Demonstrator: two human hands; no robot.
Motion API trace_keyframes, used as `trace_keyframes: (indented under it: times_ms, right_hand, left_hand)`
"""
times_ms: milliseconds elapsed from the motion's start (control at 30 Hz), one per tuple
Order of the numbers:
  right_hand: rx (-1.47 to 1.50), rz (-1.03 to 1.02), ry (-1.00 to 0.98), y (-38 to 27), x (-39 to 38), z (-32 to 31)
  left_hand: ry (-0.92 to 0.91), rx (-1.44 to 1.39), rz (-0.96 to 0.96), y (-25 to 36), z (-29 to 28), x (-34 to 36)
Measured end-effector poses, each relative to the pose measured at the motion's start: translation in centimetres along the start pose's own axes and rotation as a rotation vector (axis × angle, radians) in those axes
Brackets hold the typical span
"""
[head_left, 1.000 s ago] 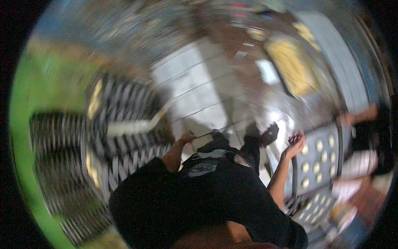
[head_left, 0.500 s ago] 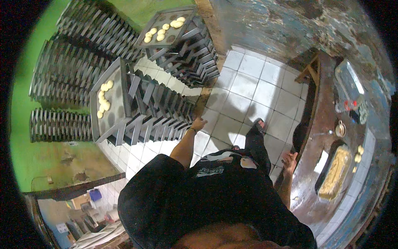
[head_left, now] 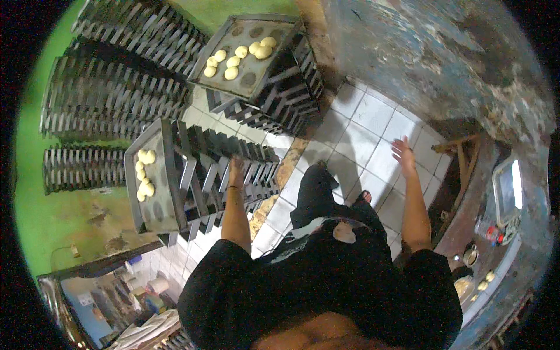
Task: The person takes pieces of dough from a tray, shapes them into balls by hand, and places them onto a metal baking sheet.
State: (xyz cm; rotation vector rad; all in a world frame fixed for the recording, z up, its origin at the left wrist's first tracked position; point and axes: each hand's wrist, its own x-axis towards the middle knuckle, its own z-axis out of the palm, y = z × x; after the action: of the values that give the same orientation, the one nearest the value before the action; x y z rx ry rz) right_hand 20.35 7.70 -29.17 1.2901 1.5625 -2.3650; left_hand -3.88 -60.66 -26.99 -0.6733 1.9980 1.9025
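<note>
My right hand [head_left: 403,154] hovers over the tiled floor with its fingers spread and nothing in it. In front of the nearer stack of metal trays [head_left: 227,181] is my left hand [head_left: 235,169]; its fingers are blurred, and whether it touches the stack cannot be told. The top tray [head_left: 153,217] of that stack carries several pale dough balls [head_left: 144,175] along its left side. Beyond it stands a second stack, whose top tray [head_left: 251,30] has round shallow hollows and several more dough balls [head_left: 231,72].
Tall stacks of dark trays [head_left: 111,96] line the green wall at left. A brown table [head_left: 437,256] on the right bears a clear plastic tub [head_left: 508,189], a cup [head_left: 471,254] and several dough balls [head_left: 483,284]. White tiles [head_left: 373,114] cover the floor; a doorway opens at lower left.
The view has moved toward the tray stacks, and the table has slid toward the lower right. My right hand has left the table's edge and reached forward. My left hand has shifted left.
</note>
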Motion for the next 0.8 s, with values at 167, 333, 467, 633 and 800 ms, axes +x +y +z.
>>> trace_keyframes:
  times_ms: [167, 333, 467, 633, 800]
  right_hand:
    - [-0.149, -0.166, -0.203, -7.7, 9.5, 18.7]
    - [-0.166, 0.025, -0.205, -4.8, 21.2, 29.3]
    - [0.160, 0.013, -0.322, -1.3, 28.6, 32.6]
    - [0.162, 0.073, -0.260, -0.6, 31.3, 33.1]
    - [0.148, 0.096, -0.196, -1.4, 30.3, 32.5]
  left_hand:
    - [0.092, -0.020, 0.061, 7.3, -0.9, 10.5]
    - [-0.016, 0.011, 0.355, 8.0, 0.6, 19.5]
    - [0.218, -0.134, 0.018, 4.4, 0.3, 20.3]
    - [0.267, -0.099, -0.065, 2.0, -1.0, 18.2]
    - [0.285, -0.066, -0.098, 1.8, -2.1, 17.1]
